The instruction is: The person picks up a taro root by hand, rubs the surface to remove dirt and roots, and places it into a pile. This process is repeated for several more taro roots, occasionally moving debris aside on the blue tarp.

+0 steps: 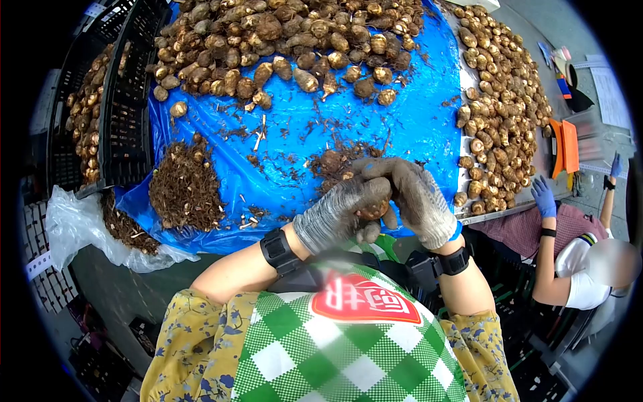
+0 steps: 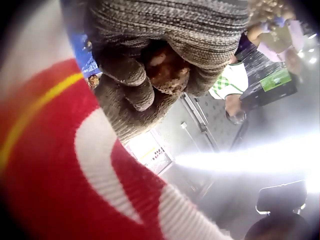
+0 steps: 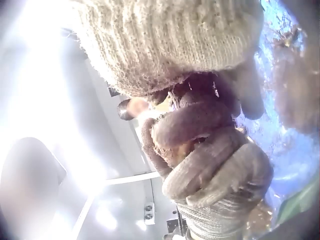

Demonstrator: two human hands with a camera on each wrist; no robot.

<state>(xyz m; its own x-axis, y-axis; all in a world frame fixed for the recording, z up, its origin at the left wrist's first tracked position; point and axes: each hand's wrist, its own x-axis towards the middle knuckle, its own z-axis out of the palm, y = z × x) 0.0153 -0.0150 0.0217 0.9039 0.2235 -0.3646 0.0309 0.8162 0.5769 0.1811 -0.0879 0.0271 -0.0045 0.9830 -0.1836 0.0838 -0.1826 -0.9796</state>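
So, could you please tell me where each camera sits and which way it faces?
Head: on the head, facing forward and down; shows left hand, right hand, forearms, apron.
Left wrist: on that wrist, facing its hand's work; both hands and apron show.
Right wrist: on that wrist, facing its hand's work; both hands show.
All three share both hands around a tuber.

Greyish knit gloves (image 1: 338, 216) | black wristbands (image 1: 280, 252) | yellow floral sleeves (image 1: 195, 342) — green-checked apron (image 1: 348, 362)
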